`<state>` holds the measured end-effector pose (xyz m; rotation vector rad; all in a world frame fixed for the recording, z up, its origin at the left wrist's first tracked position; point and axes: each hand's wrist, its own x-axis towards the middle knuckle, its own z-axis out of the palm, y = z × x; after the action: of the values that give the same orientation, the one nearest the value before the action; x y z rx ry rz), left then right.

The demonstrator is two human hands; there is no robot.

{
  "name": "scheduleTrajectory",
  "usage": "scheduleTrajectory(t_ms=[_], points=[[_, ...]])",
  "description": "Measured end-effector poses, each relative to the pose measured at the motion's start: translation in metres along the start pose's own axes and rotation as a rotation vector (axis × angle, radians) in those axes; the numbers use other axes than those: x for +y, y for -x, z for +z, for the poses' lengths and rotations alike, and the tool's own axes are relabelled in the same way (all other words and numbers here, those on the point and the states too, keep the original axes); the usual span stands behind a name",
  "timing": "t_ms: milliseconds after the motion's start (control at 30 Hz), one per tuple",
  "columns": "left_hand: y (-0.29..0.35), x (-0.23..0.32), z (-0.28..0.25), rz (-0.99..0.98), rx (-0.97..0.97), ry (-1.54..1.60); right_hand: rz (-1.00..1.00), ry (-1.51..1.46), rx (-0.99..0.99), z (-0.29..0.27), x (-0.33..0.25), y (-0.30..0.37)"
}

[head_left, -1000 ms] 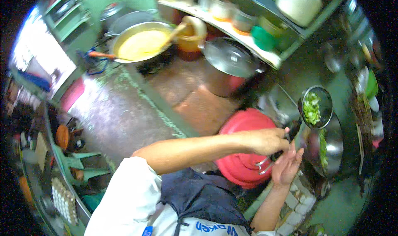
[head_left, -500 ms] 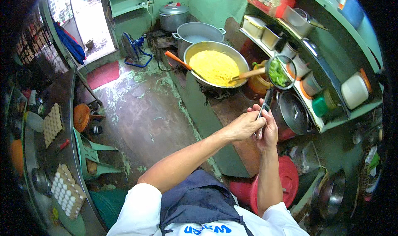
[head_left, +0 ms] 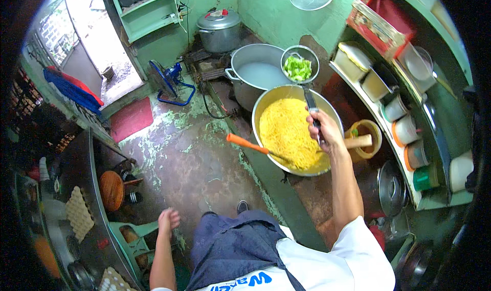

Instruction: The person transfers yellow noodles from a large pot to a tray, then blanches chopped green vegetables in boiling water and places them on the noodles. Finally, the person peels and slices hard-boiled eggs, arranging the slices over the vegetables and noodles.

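Observation:
My right hand (head_left: 326, 130) is closed around the black handle of a strainer (head_left: 307, 94). Chopped green vegetables (head_left: 297, 68) lie in its round mesh basket, which hangs above the far rim of a wide metal pan (head_left: 258, 104). Yellow noodles (head_left: 291, 130) fill much of that pan. An orange-handled utensil (head_left: 248, 144) rests in it on the left, and a wooden handle (head_left: 359, 141) sticks out on the right, partly behind my wrist. My left hand (head_left: 169, 220) hangs low on the left beside a green plastic chair (head_left: 134, 245), holding nothing, fingers loosely apart.
Behind the pan stands a large pot (head_left: 261, 68) of cloudy liquid, with a lidded pot (head_left: 219, 28) farther back. Shelves with tubs (head_left: 353, 61) line the right wall. A blue fan (head_left: 170, 84) stands on the floor. Egg trays (head_left: 79, 214) lie on the left table.
My hands have parted: the left has swung down to the left. The right has carried the strainer of greens leftward, over the pan's far rim. My view has shifted too.

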<state>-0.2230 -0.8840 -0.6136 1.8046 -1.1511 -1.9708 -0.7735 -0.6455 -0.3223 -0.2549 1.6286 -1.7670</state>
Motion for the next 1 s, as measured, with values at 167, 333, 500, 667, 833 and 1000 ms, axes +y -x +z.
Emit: scheduleTrajectory(t_ms=[167,333,500,667,833,1000], points=[[-0.041,-0.101,-0.094,-0.270,-0.045,0.382,0.050,0.007,0.057,0.040,-0.021,-0.141],[-0.155,-0.066,-0.078,-0.519,0.051,0.089,0.153,0.210,0.228,0.071,0.004,-0.238],[-0.269,0.103,-0.081,-0.352,-0.023,-0.068,0.228,0.294,0.391,0.110,0.017,-0.305],[-0.398,0.335,-0.064,-0.057,0.043,-0.271,0.408,0.373,0.499,0.096,0.025,-0.372],[-0.467,0.476,-0.010,0.153,-0.016,-0.112,0.512,0.878,0.495,0.051,0.053,-0.450],[-0.491,0.486,0.067,-0.010,-0.081,-0.093,0.580,1.409,0.442,0.074,0.112,-0.519]])
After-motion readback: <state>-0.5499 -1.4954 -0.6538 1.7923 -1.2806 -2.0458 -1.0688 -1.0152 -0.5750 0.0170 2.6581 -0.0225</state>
